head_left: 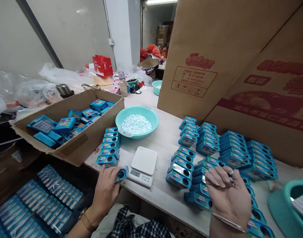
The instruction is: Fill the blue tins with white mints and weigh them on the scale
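Observation:
My left hand (107,185) is closed around a small blue tin (121,174) with a dark round hole in its top, at the table edge just left of the white digital scale (144,162). My right hand (228,191) is turned palm up with its fingers curled in, above the rows of tins on the right; what lies in the fingers is too small to make out. Behind the scale stands a turquoise basin (151,127) holding many small pale-blue candies (136,124). A row of upright blue tins (109,148) stands in front of the basin.
Several rows of upright tins (207,138) fill the table's right side, before large cardboard boxes (191,36). At left, a low carton (79,145) holds jumbled tins; packed tins (39,201) lie below it. A turquoise container (278,201) sits at far right.

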{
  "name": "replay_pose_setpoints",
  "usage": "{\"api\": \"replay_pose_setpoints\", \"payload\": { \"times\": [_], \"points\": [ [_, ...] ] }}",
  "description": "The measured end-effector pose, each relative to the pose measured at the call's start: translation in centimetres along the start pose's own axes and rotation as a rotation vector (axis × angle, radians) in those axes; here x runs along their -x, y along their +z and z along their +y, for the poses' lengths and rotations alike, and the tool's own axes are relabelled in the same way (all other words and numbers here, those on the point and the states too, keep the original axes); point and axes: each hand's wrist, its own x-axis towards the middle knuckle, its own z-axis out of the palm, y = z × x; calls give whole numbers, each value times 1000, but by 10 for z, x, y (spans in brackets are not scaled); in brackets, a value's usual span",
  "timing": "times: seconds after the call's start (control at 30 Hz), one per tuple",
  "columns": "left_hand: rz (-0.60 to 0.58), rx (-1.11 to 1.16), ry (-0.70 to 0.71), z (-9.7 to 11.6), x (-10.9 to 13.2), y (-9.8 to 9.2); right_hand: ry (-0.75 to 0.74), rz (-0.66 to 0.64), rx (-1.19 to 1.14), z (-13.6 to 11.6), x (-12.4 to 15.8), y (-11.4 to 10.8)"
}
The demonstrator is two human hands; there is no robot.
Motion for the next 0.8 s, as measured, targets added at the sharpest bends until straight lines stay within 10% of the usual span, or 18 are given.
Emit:
{"api": "replay_pose_setpoints", "payload": {
  "times": [0.13, 0.4, 0.63, 0.8],
  "points": [
    [-53, 192, 30, 28, -48, -15, 69, 48, 32, 21, -2, 8],
    [-290, 333, 148, 50, -125, 30, 231, 174, 200, 94, -20, 24],
    [232, 595, -303, 8, -95, -17, 202, 127, 288, 134, -39, 30],
    [329, 793, -634, -9, -41, -25, 251, 180, 312, 154, -51, 32]
  ]
}}
